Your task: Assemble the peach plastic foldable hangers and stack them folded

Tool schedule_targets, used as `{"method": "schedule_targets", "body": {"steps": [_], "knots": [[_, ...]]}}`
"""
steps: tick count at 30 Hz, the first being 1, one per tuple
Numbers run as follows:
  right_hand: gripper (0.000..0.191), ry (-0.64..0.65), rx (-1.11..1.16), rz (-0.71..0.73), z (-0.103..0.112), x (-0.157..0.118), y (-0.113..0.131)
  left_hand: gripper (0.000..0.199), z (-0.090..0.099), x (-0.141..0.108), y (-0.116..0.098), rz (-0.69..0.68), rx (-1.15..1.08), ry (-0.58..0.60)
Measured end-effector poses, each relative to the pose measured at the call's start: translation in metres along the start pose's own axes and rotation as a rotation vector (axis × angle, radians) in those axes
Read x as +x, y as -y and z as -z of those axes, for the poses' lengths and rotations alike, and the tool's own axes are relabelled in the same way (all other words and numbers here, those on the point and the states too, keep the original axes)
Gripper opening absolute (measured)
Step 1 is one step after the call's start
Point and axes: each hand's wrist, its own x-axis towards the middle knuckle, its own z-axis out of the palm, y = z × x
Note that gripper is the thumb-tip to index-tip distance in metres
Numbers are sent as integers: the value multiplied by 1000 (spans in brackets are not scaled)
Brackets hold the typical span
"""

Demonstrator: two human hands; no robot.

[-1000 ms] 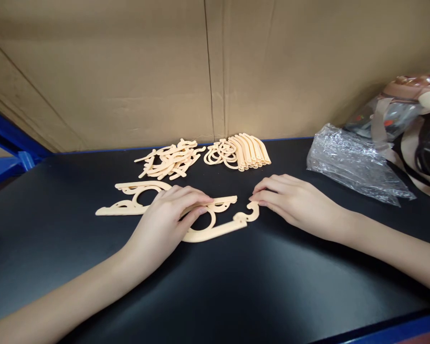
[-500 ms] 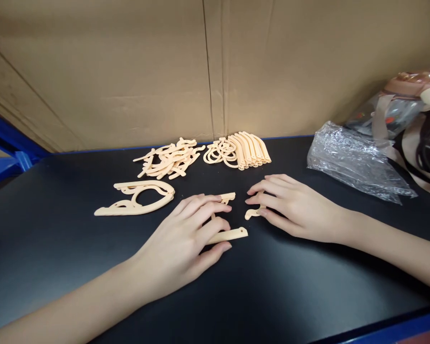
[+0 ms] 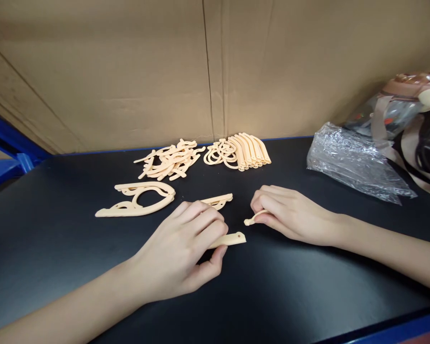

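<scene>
My left hand (image 3: 184, 243) is closed around a cream plastic hanger arm (image 3: 232, 239), whose end with a small hole sticks out to the right past the fingers. Just beyond those knuckles a second hanger arm (image 3: 219, 198) lies on the black table, partly covered by the hand. To the right, my right hand (image 3: 294, 210) pinches a small curved hanger piece (image 3: 250, 221) between thumb and fingers; most of it is hidden. The two held parts are apart. A folded hanger (image 3: 154, 208) with both arms joined rests left of my left hand.
Behind the hands lie a loose pile of curved pieces (image 3: 172, 168), several rings (image 3: 215, 155) and a row of stacked hanger arms (image 3: 246, 152). Crumpled clear plastic (image 3: 351, 162) and a bottle with a strap (image 3: 397, 110) stand at the right. Cardboard (image 3: 129, 71) closes off the back.
My left fingers have curled tighter around the near hanger arm. My right fingers have closed on the small curved piece and tilted it.
</scene>
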Motion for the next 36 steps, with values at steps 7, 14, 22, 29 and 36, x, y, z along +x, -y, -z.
{"method": "schedule_targets", "body": {"steps": [7,14,22,29,36], "knots": [[29,16,26,-133,1,-7,0,7,0,1,0,-26,67,3],[29,43,47,-170,2,-8,0,7,-2,-2,2,-14,25,21],[26,71,41,-148,1,-9,1,7,0,-2,2,-13,3,81],[31,130,-22,-93,3,-8,10,5,-3,0,5,15,-31,73],[27,109,31,-11,2,-6,26,16,0,1,5,4,-26,101]]}}
